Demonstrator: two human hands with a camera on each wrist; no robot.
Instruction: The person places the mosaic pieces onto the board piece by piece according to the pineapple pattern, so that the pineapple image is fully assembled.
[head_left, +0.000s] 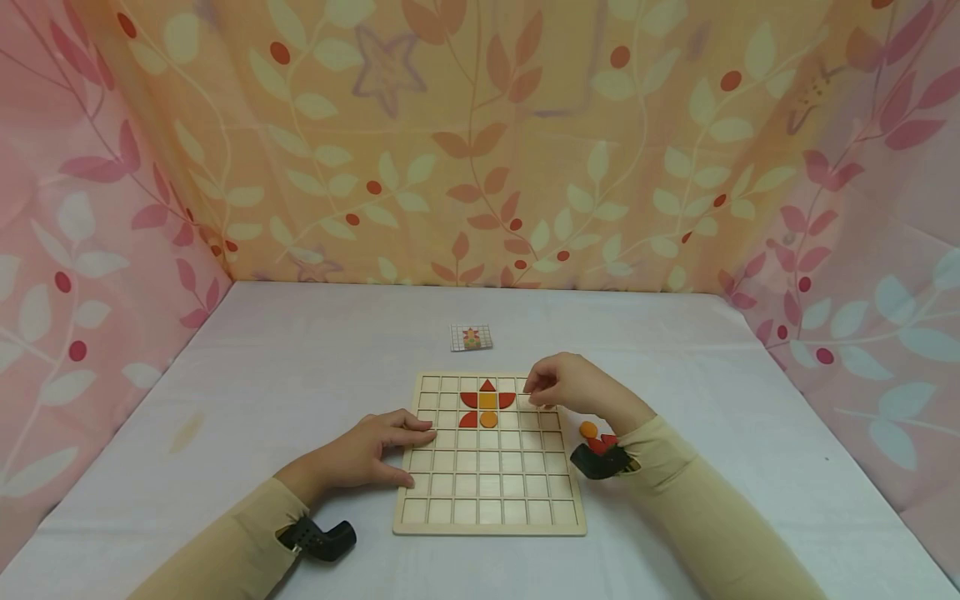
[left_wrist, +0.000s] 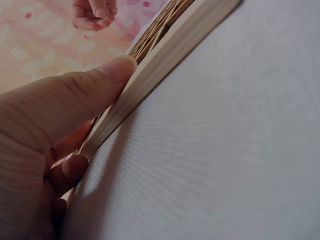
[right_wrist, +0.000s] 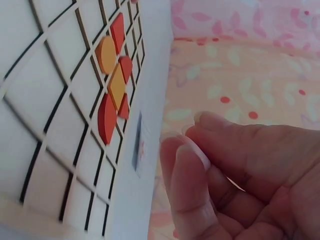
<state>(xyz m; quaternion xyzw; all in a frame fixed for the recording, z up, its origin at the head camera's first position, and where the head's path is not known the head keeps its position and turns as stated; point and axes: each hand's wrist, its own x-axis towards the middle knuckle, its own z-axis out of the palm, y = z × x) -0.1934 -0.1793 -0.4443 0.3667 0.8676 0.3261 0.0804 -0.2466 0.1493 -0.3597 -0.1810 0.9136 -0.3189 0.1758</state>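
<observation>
1. Leafy cloth (head_left: 405, 208) stands behind and at both sides of a white table (head_left: 262, 358).
2. Left hand (head_left: 363, 450) rests at the board's left edge, its fingers relaxed; perhaps this keeps the board from sliding.
3. Small picture card (head_left: 471, 337) lies beyond the board; probably there it is easy to look at.
4. Wooden board (head_left: 489, 510) has square cells; these contain a red triangle (head_left: 487, 386), red curved pieces (head_left: 506, 400), a yellow square (head_left: 487, 401) and an orange disc (head_left: 488, 419).
5. Right hand (head_left: 573, 387) hangs near the board's upper right corner, fingers bent; whether they pinch something, I cannot tell.
6. Loose pieces (head_left: 588, 429), orange and red, lie by the right wrist, maybe for near reach.
</observation>
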